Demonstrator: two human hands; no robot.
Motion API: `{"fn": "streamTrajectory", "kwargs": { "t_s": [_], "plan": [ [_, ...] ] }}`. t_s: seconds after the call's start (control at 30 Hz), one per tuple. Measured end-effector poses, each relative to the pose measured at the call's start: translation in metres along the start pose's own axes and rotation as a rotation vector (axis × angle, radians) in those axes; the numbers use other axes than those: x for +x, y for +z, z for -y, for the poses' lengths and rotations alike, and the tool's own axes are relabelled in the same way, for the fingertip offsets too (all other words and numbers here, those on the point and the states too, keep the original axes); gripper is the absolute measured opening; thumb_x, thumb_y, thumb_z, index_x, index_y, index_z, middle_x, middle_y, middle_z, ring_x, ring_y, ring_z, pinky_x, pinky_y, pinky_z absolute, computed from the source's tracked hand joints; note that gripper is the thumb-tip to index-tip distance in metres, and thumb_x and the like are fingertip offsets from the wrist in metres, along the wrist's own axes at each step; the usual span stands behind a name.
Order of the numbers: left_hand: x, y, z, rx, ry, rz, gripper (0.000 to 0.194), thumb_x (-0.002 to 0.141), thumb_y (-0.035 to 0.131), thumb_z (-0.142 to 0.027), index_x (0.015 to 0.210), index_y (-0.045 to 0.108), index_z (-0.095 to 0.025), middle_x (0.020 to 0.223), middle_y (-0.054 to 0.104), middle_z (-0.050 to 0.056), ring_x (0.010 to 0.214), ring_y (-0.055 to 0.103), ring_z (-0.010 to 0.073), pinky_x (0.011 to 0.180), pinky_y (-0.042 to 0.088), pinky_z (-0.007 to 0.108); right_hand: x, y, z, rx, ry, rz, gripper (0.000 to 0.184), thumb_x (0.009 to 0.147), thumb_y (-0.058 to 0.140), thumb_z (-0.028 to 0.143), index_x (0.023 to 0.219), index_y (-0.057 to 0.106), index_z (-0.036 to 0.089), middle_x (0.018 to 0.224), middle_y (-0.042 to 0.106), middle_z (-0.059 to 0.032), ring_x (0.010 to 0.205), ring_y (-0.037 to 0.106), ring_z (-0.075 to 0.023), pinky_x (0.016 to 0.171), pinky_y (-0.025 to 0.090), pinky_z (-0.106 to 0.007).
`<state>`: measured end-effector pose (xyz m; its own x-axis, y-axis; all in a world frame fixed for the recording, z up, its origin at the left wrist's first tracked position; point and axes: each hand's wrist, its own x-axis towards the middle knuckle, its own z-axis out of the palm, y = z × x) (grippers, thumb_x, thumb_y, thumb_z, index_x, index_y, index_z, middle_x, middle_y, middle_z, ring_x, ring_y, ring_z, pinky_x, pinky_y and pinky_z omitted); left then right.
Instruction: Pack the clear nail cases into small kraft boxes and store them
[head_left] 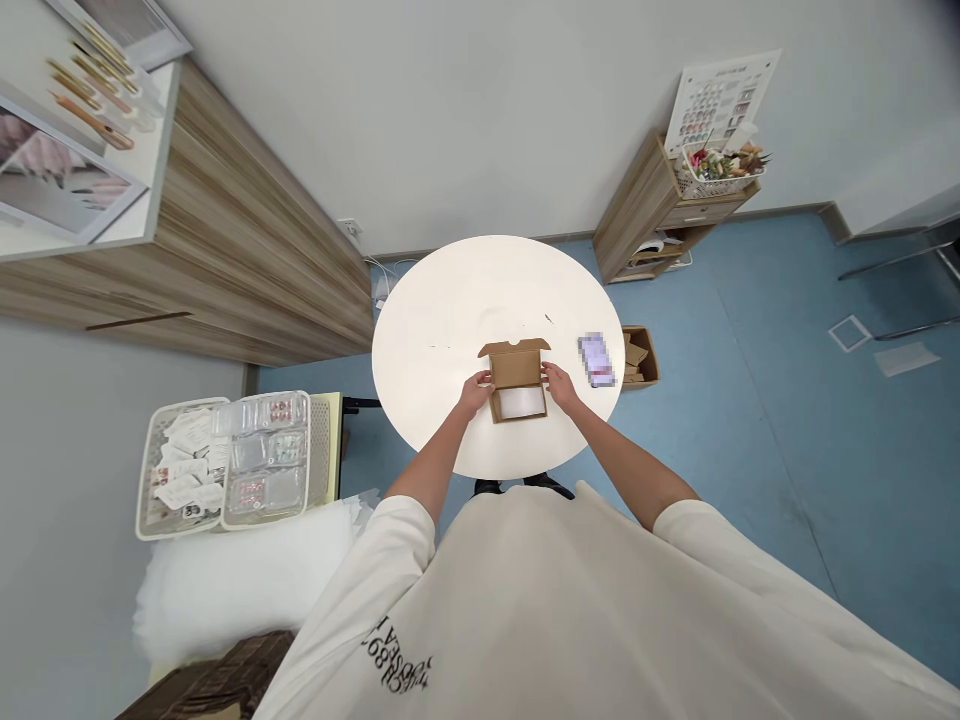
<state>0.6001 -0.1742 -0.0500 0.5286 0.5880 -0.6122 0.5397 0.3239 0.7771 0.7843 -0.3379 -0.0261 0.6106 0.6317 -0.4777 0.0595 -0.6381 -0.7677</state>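
Observation:
A small brown cardboard box (516, 372) stands on the round white table (420, 330), its lid raised and tilted back. Inside the lower part lies a flat, whitish, slightly shiny piece (522, 402); its kind cannot be made out. My left hand (475, 391) grips the box's left side near the lid's fold, fingers closed on the edge. On the opposite side, my right hand (558, 384) pinches the right edge with its fingertips. A blurred, purplish phone-like object (597, 360) rests on the table to the right of my right hand.
At lower left are white plastic baskets (225, 405) with clear packs and paper packets, beside white wrap (232, 580). An open carton (640, 357) holding cardboard pieces sits on the floor right of the table. Wooden cabinets (262, 220) and a small wooden stand (634, 205) line the wall.

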Motion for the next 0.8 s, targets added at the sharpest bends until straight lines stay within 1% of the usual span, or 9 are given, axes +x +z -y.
{"fn": "streamTrajectory", "kwargs": {
  "t_s": [0.1,0.2,0.3,0.37,0.43,0.53,0.63,0.73,0.8],
  "plan": [
    [-0.002,-0.004,0.0,-0.011,0.026,0.02,0.052,0.073,0.068,-0.015,0.125,0.066,-0.023,0.13,0.067,0.009,0.114,0.065,0.024,0.09,0.055,0.037,-0.003,-0.006,0.0,0.202,0.113,0.046,0.063,0.097,0.024,0.052,0.143,0.054,0.021,0.138,0.062,-0.0094,0.109,0.065,-0.0216,0.091,0.051,-0.034],
    [-0.006,-0.01,0.0,-0.047,0.019,0.04,0.047,0.071,0.069,-0.018,0.118,0.069,-0.023,0.13,0.067,0.01,0.108,0.067,0.0246,0.086,0.054,0.038,-0.005,-0.014,-0.002,0.25,0.154,0.1,0.074,0.097,0.014,0.064,0.14,0.058,0.022,0.138,0.063,-0.0088,0.109,0.065,-0.0224,0.091,0.051,-0.035],
    [-0.012,-0.017,0.003,-0.119,-0.033,0.089,0.034,0.076,0.067,-0.028,0.11,0.071,-0.023,0.127,0.069,0.009,0.102,0.069,0.0223,0.084,0.053,0.036,-0.009,-0.022,-0.006,0.271,0.151,0.179,0.079,0.098,0.009,0.068,0.14,0.059,0.022,0.14,0.062,-0.0084,0.112,0.065,-0.0233,0.09,0.052,-0.035],
    [-0.016,-0.021,0.005,-0.153,-0.059,0.113,0.031,0.081,0.064,-0.037,0.107,0.071,-0.023,0.126,0.069,0.009,0.103,0.069,0.0223,0.083,0.053,0.034,-0.013,-0.027,-0.009,0.294,0.14,0.23,0.078,0.098,0.013,0.069,0.137,0.061,0.023,0.141,0.061,-0.0086,0.115,0.064,-0.0248,0.09,0.053,-0.036],
    [-0.019,-0.023,0.007,-0.143,-0.064,0.122,0.032,0.085,0.061,-0.045,0.106,0.072,-0.023,0.126,0.069,0.009,0.108,0.067,0.0227,0.083,0.053,0.032,-0.016,-0.029,-0.011,0.307,0.137,0.256,0.074,0.097,0.02,0.07,0.132,0.065,0.023,0.14,0.062,-0.0091,0.117,0.062,-0.0258,0.09,0.053,-0.037],
    [-0.025,-0.023,0.011,-0.072,-0.069,0.116,0.033,0.085,0.062,-0.05,0.103,0.072,-0.025,0.126,0.068,0.008,0.114,0.063,0.023,0.084,0.054,0.031,-0.022,-0.027,-0.016,0.274,0.138,0.258,0.062,0.096,0.037,0.066,0.127,0.068,0.022,0.139,0.061,-0.0087,0.118,0.061,-0.0245,0.092,0.054,-0.035],
    [-0.031,-0.018,0.015,-0.05,-0.053,0.101,0.031,0.082,0.069,-0.047,0.101,0.071,-0.023,0.122,0.069,0.009,0.112,0.063,0.0236,0.084,0.055,0.032,-0.026,-0.02,-0.021,0.195,0.106,0.233,0.048,0.092,0.056,0.055,0.126,0.068,0.023,0.139,0.061,-0.0074,0.118,0.06,-0.0232,0.094,0.054,-0.035],
    [-0.035,-0.013,0.02,-0.086,-0.043,0.124,0.03,0.083,0.07,-0.044,0.102,0.068,-0.021,0.118,0.07,0.011,0.106,0.066,0.0234,0.084,0.055,0.033,-0.031,-0.012,-0.024,0.159,0.089,0.189,0.045,0.089,0.06,0.045,0.128,0.066,0.023,0.14,0.06,-0.0086,0.117,0.06,-0.023,0.095,0.054,-0.036],
    [-0.038,-0.009,0.024,-0.062,-0.05,0.098,0.029,0.083,0.071,-0.039,0.105,0.066,-0.02,0.121,0.068,0.012,0.106,0.066,0.0236,0.084,0.054,0.034,-0.035,-0.008,-0.027,0.128,0.077,0.153,0.045,0.089,0.059,0.041,0.13,0.064,0.022,0.141,0.059,-0.0102,0.117,0.06,-0.0228,0.096,0.054,-0.038]
  ]
}}
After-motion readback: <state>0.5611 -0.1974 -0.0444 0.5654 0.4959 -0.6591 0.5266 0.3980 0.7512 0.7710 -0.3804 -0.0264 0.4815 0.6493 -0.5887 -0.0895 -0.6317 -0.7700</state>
